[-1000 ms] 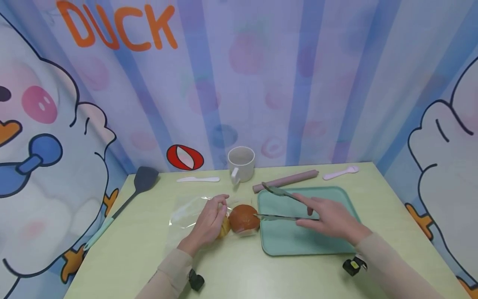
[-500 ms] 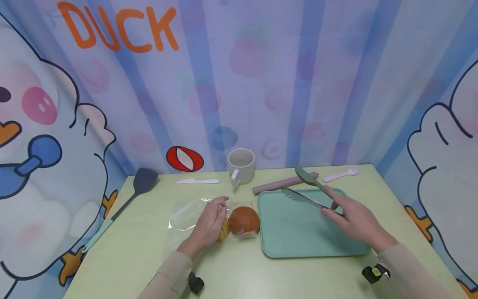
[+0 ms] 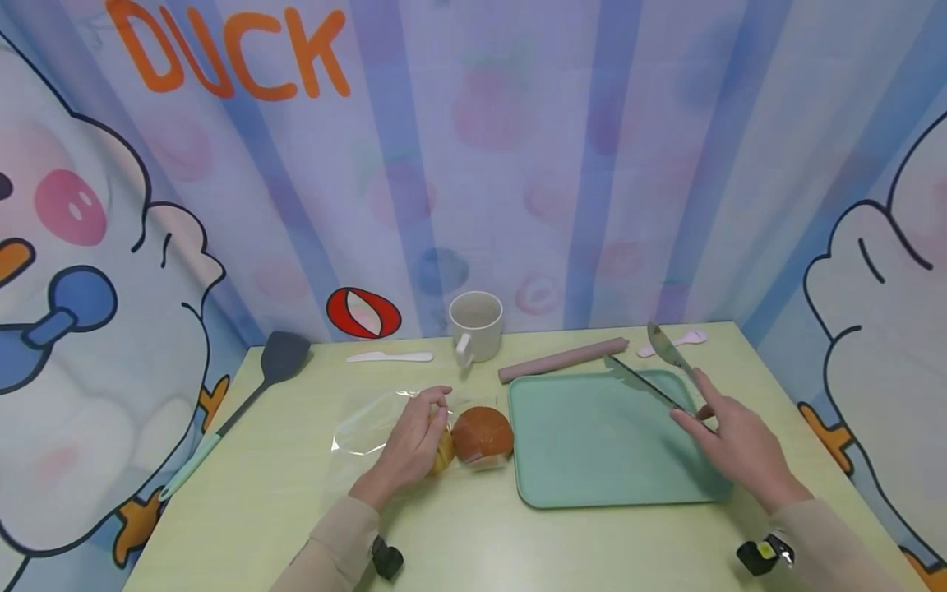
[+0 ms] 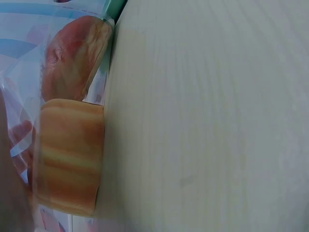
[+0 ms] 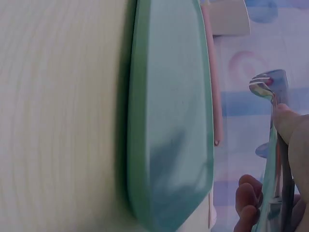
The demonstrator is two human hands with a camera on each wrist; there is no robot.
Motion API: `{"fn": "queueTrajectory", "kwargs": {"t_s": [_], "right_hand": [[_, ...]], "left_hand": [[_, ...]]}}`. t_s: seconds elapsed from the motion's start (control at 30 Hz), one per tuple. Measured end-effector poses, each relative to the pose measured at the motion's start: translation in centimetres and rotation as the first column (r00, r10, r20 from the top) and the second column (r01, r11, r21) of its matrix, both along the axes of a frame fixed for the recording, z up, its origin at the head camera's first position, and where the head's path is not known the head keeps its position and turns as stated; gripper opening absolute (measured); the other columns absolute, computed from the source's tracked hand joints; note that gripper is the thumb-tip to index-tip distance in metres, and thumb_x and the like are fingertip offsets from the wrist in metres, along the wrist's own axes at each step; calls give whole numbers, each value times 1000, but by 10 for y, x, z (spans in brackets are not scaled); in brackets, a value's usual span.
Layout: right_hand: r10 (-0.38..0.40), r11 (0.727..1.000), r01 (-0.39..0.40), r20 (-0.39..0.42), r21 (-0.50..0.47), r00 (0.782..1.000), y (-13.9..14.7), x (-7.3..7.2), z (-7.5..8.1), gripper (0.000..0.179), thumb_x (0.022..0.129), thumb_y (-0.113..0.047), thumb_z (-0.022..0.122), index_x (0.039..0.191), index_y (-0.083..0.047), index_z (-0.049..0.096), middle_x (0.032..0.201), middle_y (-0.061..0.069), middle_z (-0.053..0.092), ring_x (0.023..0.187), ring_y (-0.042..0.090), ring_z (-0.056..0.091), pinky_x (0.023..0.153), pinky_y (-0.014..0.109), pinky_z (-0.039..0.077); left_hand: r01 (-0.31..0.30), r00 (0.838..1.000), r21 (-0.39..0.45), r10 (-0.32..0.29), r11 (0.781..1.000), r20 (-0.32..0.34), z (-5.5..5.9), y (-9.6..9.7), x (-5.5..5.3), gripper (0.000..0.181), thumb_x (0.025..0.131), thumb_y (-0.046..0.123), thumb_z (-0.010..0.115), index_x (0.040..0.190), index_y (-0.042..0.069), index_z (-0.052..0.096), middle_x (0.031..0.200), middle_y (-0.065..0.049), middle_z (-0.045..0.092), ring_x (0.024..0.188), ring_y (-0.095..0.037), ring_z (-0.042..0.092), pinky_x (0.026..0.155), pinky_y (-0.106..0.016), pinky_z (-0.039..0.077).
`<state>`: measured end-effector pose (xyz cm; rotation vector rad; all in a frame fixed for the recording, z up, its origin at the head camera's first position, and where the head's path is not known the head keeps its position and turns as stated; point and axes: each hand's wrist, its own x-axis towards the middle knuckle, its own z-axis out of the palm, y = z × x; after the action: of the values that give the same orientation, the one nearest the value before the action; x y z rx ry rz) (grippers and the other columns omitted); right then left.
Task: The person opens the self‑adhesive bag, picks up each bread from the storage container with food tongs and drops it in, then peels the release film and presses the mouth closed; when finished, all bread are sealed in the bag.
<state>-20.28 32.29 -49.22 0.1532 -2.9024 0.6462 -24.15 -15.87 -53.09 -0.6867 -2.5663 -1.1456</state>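
In the head view my left hand (image 3: 403, 448) holds the clear plastic bag (image 3: 362, 432), fingers slightly bent near its right end. Beside the palm sits a yellow-brown bread roll (image 3: 444, 455), partly hidden by the hand. A round brown bun (image 3: 482, 436) lies to its right, against the tray's left side. Plastic film covers both breads in the left wrist view, where the roll (image 4: 72, 157) is below the bun (image 4: 75, 58). My right hand (image 3: 743, 452) grips metal serving tongs (image 3: 651, 386), their arms spread with nothing between them, above the right part of the green tray (image 3: 592, 444).
Along the back of the table stand or lie a white mug (image 3: 476, 325), a white plastic knife (image 3: 390, 357), a mauve rod (image 3: 562, 360) and a pale pink utensil (image 3: 691, 337). A dark spatula (image 3: 284, 358) with a mint handle lies at the left edge.
My right hand has drawn the tongs away from the bun, rightward across the tray, and their tips now point up toward the back. The left hand and the breads have hardly moved.
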Motion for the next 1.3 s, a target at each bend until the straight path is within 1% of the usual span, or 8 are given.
{"fn": "queueTrajectory", "kwargs": {"t_s": [0.2,0.5,0.6,0.7,0.83,0.93,1.13,1.3], "right_hand": [[-94,995,95,35,-30,995,19,1,-11,89,107,-55,52,165,3,17,111,30,71,83,39,68,60,45,50],[-145,983,159,147,-88,978,43,2,-22,92,110,-54,43,162,10,4,122,43,63,104,58,64,79,64,53],[-149,982,165,155,-92,977,49,2,-25,91,110,-51,44,160,14,5,117,43,64,100,57,65,78,63,53],[-153,983,166,152,-76,976,53,1,-27,88,110,-48,46,158,16,10,105,39,67,86,48,68,69,58,53],[-174,982,183,159,-43,972,57,3,-28,84,109,-49,45,155,14,16,91,29,67,69,34,62,55,45,47],[-199,979,204,153,-14,968,59,4,-30,81,109,-49,44,152,15,19,85,27,64,64,32,58,51,43,43],[-275,961,277,182,15,944,60,5,-34,76,109,-53,42,142,13,23,90,42,50,76,56,56,54,55,45],[-321,944,329,232,4,918,59,5,-34,83,107,-57,42,146,13,19,108,54,41,94,71,46,60,64,45]], "left_hand": [[3,1000,-1,-3,1000,-5,-1,0,-1,9,111,17,42,111,13,49,146,-13,59,136,-36,53,115,-55,41],[10,999,0,-10,1000,-46,-1,0,-1,7,110,16,43,111,13,48,144,-13,61,132,-35,55,110,-55,43],[9,999,0,-9,1000,-31,0,1,-1,8,111,16,42,112,13,49,145,-14,60,134,-36,54,112,-56,43],[6,1000,-2,-6,1000,-19,0,1,-1,8,111,17,42,111,12,49,145,-14,60,135,-37,54,113,-57,42],[2,1000,-2,-2,1000,-6,-1,1,-1,9,111,17,41,111,13,49,146,-14,59,136,-37,53,114,-57,41],[3,1000,0,-3,1000,-6,-1,1,-1,9,111,17,42,111,13,49,146,-14,59,136,-36,53,114,-56,41],[8,1000,3,-8,1000,-15,-2,1,-1,8,111,17,42,111,12,49,146,-14,59,136,-35,53,114,-55,41],[12,1000,8,-12,1000,-26,-3,0,-2,8,111,16,42,111,13,49,146,-15,59,136,-36,53,114,-56,41]]}}
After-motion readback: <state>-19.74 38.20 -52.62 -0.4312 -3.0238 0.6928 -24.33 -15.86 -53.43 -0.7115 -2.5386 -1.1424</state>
